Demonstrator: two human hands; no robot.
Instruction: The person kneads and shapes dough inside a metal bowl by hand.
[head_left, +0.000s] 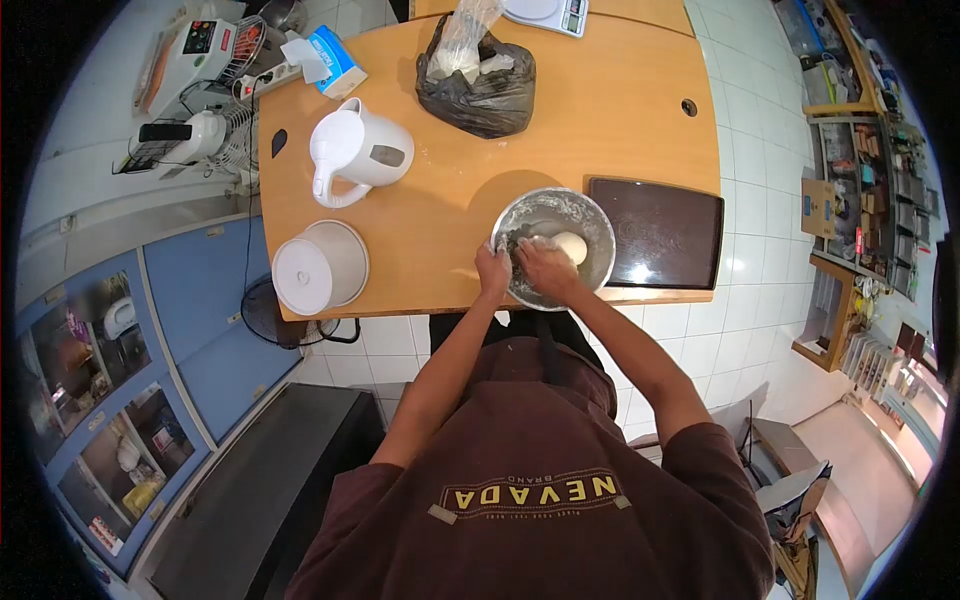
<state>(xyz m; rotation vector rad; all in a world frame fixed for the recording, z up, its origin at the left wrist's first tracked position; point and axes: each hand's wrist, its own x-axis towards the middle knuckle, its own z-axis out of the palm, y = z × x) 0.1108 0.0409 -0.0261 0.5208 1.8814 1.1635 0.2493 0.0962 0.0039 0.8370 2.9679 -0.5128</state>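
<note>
Dough ball (571,247) in metal mixing bowl (603,222), probably soft, tacky, light; cup it from the sides. Left hand (493,272) pinching bowl rim, right hand (548,270) against dough, finger spread can't tell. Brown tray (660,230) beside bowl

Even, bright light leaves white glare on the dark brown rectangular tray (655,225); fisheye distortion bends the edges.

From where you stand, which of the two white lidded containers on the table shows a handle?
The jug, farther back: its handle curves out from the side. The round tub, nearer the front, shows none.
</note>
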